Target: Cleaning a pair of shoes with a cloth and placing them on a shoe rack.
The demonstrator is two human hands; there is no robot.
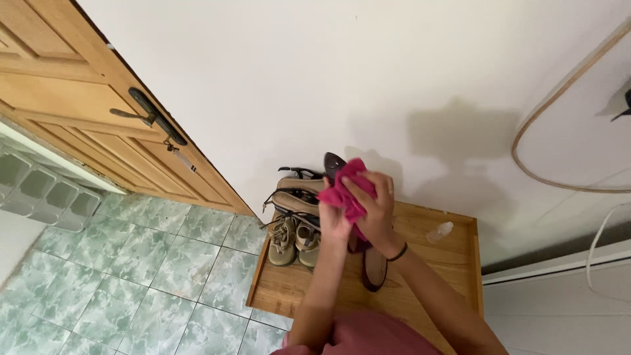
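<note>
A person is looking down at their own two hands, which are lifted up over a wooden tray (420, 289) sitting on the floor. The left hand (333, 220) is reaching up, and its fingers are curling around the bottom of a pink cloth (346, 189). The right hand (373, 209), with a dark band on its wrist, is pressing on the same cloth, and its fingers are closing over the top of it. Both hands are squeezing the cloth together against a dark shoe (332, 163) whose tip is poking up just behind the cloth. Under the hands, a brown flat shoe (374, 268) is lying on the tray. To the left of it, a pair of tan sandals (294, 240) is standing on the tray, and more strappy sandals (297, 190) are piling up just behind them by the white wall. A small clear bottle (439, 231) is lying on the right part of the tray. Farther off, green tiles (151, 263) are covering the floor, and a wooden door (85, 98) with a dark handle is standing at the far left.
</note>
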